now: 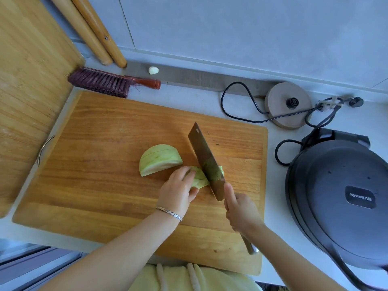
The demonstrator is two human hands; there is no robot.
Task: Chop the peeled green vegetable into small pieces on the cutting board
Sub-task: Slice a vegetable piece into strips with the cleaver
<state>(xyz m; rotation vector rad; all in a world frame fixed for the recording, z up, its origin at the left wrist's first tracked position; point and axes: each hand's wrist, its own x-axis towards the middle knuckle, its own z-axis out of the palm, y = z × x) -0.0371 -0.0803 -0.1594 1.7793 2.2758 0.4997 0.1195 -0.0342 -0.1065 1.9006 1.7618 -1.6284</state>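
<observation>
A large wooden cutting board (100,148) lies on the counter. On it sits a pale green peeled vegetable half (158,159), dome side up. Just right of it lies a second piece (198,177), held down by my left hand (178,190) with fingers curled over it. My right hand (241,213) grips the handle of a cleaver (206,162), index finger along the blade's spine. The blade stands in the held piece, edge down. A thin slice (220,169) shows at the blade's right side.
A second wooden board (27,91) leans at the left, with two rolling pins (94,32) behind. A brush (109,81) and a garlic clove (153,70) lie at the back. A kettle base (287,105) and a dark electric griddle (340,198) stand on the right.
</observation>
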